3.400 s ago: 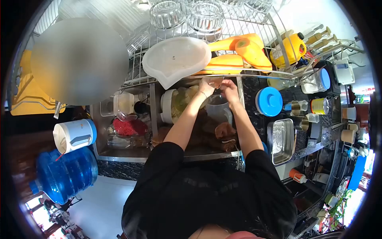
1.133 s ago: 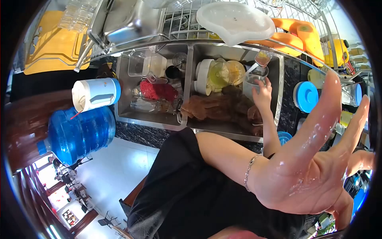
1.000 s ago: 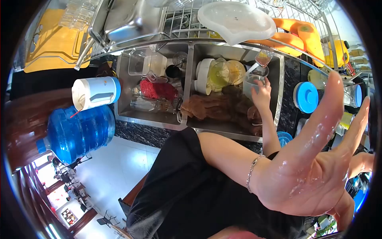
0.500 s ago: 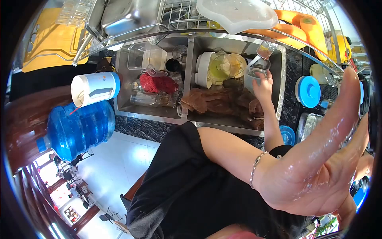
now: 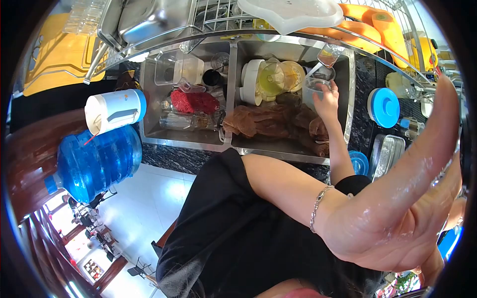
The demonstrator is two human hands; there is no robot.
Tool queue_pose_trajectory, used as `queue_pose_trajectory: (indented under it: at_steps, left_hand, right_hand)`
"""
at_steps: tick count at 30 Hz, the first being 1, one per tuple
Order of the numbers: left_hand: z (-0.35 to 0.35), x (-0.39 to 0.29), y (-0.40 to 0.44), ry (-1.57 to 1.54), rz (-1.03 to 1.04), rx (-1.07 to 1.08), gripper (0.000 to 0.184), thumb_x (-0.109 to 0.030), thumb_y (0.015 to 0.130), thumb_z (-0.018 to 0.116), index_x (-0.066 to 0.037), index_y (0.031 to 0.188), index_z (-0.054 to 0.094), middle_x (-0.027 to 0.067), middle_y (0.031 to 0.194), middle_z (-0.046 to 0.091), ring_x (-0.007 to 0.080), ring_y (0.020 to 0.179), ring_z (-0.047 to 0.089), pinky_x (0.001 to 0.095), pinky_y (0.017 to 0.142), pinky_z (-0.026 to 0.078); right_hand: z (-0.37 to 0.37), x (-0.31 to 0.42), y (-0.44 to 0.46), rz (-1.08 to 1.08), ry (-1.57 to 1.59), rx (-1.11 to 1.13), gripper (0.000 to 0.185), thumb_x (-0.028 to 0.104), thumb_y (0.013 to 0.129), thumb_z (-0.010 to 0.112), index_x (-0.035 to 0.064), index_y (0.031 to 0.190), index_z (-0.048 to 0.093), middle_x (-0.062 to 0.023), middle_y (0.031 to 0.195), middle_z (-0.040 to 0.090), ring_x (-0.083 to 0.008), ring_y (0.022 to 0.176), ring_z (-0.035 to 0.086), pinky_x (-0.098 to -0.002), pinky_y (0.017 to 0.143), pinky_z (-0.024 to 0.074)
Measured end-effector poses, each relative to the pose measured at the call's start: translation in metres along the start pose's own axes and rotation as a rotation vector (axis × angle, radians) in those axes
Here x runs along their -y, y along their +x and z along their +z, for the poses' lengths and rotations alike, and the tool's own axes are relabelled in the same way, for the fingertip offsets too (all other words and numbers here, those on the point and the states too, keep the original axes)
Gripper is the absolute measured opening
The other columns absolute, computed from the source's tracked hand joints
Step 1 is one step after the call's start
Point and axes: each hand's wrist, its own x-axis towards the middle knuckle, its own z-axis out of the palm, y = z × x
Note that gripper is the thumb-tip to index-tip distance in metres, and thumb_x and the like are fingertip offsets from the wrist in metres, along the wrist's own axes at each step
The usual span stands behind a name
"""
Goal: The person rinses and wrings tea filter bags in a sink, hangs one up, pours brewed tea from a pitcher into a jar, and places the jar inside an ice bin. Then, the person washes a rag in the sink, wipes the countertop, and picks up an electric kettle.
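My left hand (image 5: 397, 213), wet and very close to the camera, is raised at the right with its palm toward me. Its thumb points up, apart from the fingers, which run off the right edge; nothing shows in it. A silver bracelet (image 5: 316, 211) circles the wrist. My right hand (image 5: 326, 102) reaches into the right sink basin and has its fingers around a clear cup (image 5: 310, 92). Left of that cup lie a white container (image 5: 253, 82) and a yellow-green translucent cup (image 5: 273, 82). Brown wet cloth (image 5: 271, 121) covers the front of this basin.
The left basin (image 5: 179, 135) holds a red mesh cloth (image 5: 195, 101) and clear containers. Above the sink spans a dish rack (image 5: 218, 25) with a heart-shaped tray (image 5: 293, 12). A blue water bottle (image 5: 99, 161) and white tub (image 5: 114, 111) are left; a blue-lidded container (image 5: 385, 108) is right.
The whole view has shifted slightly, with the sink a little further left and up. My left hand stays raised by the camera, and my right hand still grips the cup.
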Motion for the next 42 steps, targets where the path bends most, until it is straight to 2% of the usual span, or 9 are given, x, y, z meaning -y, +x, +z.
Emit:
queue_pose_trajectory:
  at_steps: [8,12,17,22,32,42]
  left_hand:
    - [-0.002,-0.005,-0.002,-0.008,0.001,-0.002,0.083,-0.074,0.071,0.002,-0.023,0.135,0.016,0.0126,0.125,0.038,0.0286,0.091,0.054,0.0437,0.083,0.040]
    - [-0.003,-0.010,-0.007,-0.019,0.014,-0.005,0.085,-0.074,0.069,0.001,-0.022,0.135,0.017,0.0127,0.124,0.039,0.0285,0.092,0.054,0.0435,0.084,0.040]
    - [-0.004,-0.010,-0.005,-0.009,0.022,-0.001,0.088,-0.076,0.068,0.000,-0.021,0.134,0.019,0.0130,0.122,0.040,0.0284,0.092,0.054,0.0432,0.084,0.039]
    - [-0.004,-0.013,-0.004,-0.009,0.030,-0.008,0.090,-0.077,0.067,0.000,-0.021,0.134,0.021,0.0132,0.121,0.041,0.0283,0.092,0.053,0.0429,0.085,0.038]
    - [-0.004,-0.014,-0.005,-0.011,0.032,-0.012,0.095,-0.079,0.064,-0.002,-0.019,0.133,0.025,0.0136,0.118,0.044,0.0281,0.093,0.053,0.0424,0.086,0.037]
    - [-0.001,-0.015,-0.005,-0.009,0.031,-0.011,0.101,-0.081,0.061,-0.004,-0.018,0.133,0.028,0.0141,0.115,0.046,0.0279,0.094,0.052,0.0418,0.088,0.036]
  right_hand:
    - [-0.010,0.018,0.028,0.093,-0.164,0.091,0.035,0.021,0.072,0.061,0.0132,0.106,0.058,-0.0178,0.130,0.036,-0.0358,0.111,0.042,-0.0382,0.090,0.0395]
    - [-0.002,0.015,0.050,-0.031,-0.122,0.028,0.035,0.025,0.073,0.060,0.0129,0.105,0.059,-0.0185,0.121,0.045,-0.0360,0.106,0.046,-0.0388,0.088,0.0409]
    - [-0.010,0.035,0.058,0.001,-0.114,0.113,0.034,0.024,0.073,0.059,0.0132,0.105,0.060,-0.0193,0.112,0.051,-0.0358,0.102,0.048,-0.0393,0.085,0.0420]
    - [0.004,0.020,0.064,-0.007,-0.081,0.086,0.033,0.024,0.073,0.059,0.0131,0.105,0.061,-0.0189,0.106,0.055,-0.0348,0.101,0.048,-0.0385,0.084,0.0425]
    - [0.007,0.007,0.072,-0.079,-0.054,0.046,0.031,0.022,0.073,0.060,0.0146,0.103,0.062,-0.0161,0.101,0.058,-0.0329,0.098,0.052,-0.0371,0.084,0.0427]
    - [-0.004,0.023,0.070,-0.028,-0.010,0.103,0.030,0.021,0.072,0.061,0.0159,0.102,0.063,-0.0150,0.101,0.060,-0.0327,0.097,0.052,-0.0370,0.084,0.0424]
